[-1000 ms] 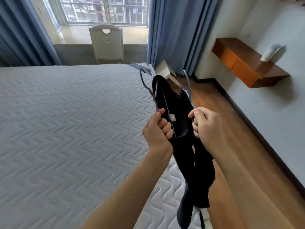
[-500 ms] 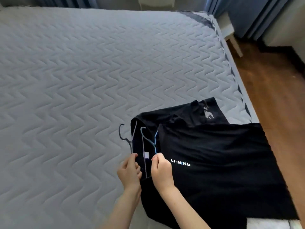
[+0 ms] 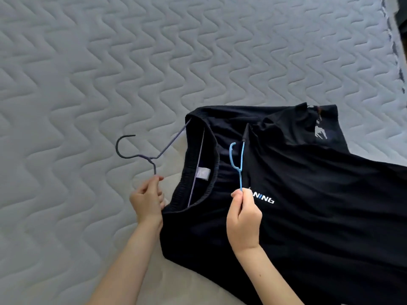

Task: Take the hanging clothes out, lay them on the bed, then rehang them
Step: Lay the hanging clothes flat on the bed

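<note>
Black clothes (image 3: 308,205) lie spread on the grey quilted bed (image 3: 110,73), with white lettering on the top garment. A dark grey hanger (image 3: 141,156) sticks out of the left garment's ribbed neck opening; my left hand (image 3: 147,201) pinches its stem below the hook. A light blue hanger (image 3: 239,164) rises from the garment on the right, and my right hand (image 3: 244,214) pinches its lower stem. Both hangers' shoulders are hidden inside the cloth.
The bed's right edge (image 3: 394,51) with dark piping runs along the far right. Quilted mattress surface stretches left and above the clothes.
The clothes went from hanging in my hands beside the bed to lying flat on it. My hands have drawn apart, each holding one hanger hook; the view has tipped down and closer.
</note>
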Demonstrator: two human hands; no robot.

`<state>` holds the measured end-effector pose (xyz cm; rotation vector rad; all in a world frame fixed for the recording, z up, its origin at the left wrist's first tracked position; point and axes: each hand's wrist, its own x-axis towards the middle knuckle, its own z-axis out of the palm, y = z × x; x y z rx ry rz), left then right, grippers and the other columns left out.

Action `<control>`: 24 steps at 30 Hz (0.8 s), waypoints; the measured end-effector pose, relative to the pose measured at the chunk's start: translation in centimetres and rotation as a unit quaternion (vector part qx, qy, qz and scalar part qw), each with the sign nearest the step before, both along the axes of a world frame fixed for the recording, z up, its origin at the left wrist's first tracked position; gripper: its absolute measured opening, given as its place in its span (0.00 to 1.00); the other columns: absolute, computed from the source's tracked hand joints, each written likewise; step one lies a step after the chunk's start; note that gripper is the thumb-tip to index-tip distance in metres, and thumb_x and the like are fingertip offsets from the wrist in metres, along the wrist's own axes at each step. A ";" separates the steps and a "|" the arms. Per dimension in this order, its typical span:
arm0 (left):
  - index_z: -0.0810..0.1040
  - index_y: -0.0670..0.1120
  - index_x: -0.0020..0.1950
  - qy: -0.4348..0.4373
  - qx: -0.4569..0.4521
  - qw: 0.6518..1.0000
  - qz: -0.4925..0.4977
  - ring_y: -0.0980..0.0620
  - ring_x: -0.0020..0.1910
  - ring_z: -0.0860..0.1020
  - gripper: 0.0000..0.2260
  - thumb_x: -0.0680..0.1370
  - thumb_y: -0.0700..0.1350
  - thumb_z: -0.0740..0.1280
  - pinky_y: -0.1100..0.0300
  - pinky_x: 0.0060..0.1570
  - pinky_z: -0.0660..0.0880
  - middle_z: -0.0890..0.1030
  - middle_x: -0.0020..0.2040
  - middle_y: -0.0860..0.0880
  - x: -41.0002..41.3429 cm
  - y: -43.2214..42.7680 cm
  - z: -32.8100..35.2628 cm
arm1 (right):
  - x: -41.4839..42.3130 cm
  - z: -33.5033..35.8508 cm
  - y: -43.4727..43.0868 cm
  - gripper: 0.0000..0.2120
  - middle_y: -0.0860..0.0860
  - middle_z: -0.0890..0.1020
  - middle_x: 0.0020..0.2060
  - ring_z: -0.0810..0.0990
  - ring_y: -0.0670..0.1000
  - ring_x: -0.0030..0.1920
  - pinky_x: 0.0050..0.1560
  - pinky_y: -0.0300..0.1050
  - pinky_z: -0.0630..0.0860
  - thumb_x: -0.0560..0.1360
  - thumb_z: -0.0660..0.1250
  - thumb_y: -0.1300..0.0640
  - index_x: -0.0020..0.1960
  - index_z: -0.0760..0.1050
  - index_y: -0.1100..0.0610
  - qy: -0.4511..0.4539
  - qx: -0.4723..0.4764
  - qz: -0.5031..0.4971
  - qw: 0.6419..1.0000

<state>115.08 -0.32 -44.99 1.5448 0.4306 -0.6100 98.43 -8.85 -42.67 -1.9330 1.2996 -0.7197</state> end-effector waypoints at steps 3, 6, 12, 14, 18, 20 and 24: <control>0.80 0.43 0.37 -0.013 0.015 1.000 0.015 0.58 0.18 0.59 0.08 0.76 0.41 0.67 0.69 0.20 0.54 0.63 0.20 0.55 2.5 2.2 -1.0 | 1.8 0.1 1.2 0.14 0.40 0.64 0.25 0.66 0.44 0.23 0.27 0.28 0.60 0.80 0.52 0.56 0.43 0.73 0.60 -0.008 -0.026 -0.007 1.000; 0.80 0.43 0.38 -0.009 0.015 1.000 0.026 0.58 0.18 0.59 0.08 0.76 0.39 0.67 0.69 0.20 0.54 0.64 0.21 0.54 3.7 3.2 -1.5 | 3.6 -0.3 3.1 0.15 0.41 0.62 0.25 0.65 0.45 0.23 0.25 0.29 0.59 0.80 0.52 0.55 0.43 0.73 0.60 -0.016 -0.007 0.028 0.999; 0.80 0.41 0.37 -0.020 0.020 0.998 0.047 0.58 0.18 0.59 0.07 0.75 0.38 0.67 0.69 0.20 0.53 0.63 0.21 0.53 6.3 4.9 -1.9 | 7.9 -1.2 5.6 0.11 0.45 0.63 0.23 0.61 0.46 0.23 0.25 0.37 0.60 0.82 0.54 0.58 0.45 0.72 0.55 -0.042 0.126 0.086 0.987; 0.79 0.41 0.36 -0.028 0.030 0.998 0.050 0.58 0.17 0.59 0.07 0.75 0.38 0.67 0.70 0.20 0.54 0.64 0.21 0.53 7.8 5.9 -2.2 | 9.7 -1.5 6.3 0.09 0.45 0.64 0.22 0.60 0.45 0.23 0.25 0.40 0.60 0.81 0.55 0.60 0.46 0.72 0.54 -0.038 0.199 0.106 0.974; 0.79 0.43 0.35 -0.052 0.063 0.995 0.051 0.57 0.18 0.58 0.09 0.75 0.39 0.67 0.70 0.21 0.54 0.63 0.22 0.52 11.1 8.3 -2.8 | 13.7 -2.4 8.5 0.08 0.43 0.65 0.20 0.60 0.44 0.23 0.27 0.41 0.59 0.80 0.55 0.60 0.48 0.71 0.52 -0.033 0.277 0.133 0.951; 0.80 0.45 0.35 -0.068 0.089 0.992 0.050 0.56 0.19 0.59 0.09 0.75 0.40 0.67 0.68 0.22 0.56 0.64 0.25 0.49 12.9 9.6 -3.2 | 15.9 -2.8 9.8 0.07 0.43 0.65 0.22 0.61 0.44 0.24 0.28 0.43 0.60 0.80 0.55 0.59 0.48 0.71 0.52 -0.037 0.290 0.140 0.946; 0.81 0.47 0.34 -0.104 0.123 0.986 0.041 0.51 0.24 0.61 0.09 0.73 0.42 0.67 0.63 0.27 0.59 0.65 0.26 0.47 16.4 12.4 -3.9 | 20.1 -3.4 12.5 0.07 0.45 0.65 0.25 0.61 0.43 0.24 0.29 0.43 0.61 0.81 0.54 0.57 0.49 0.69 0.54 -0.033 0.302 0.164 0.939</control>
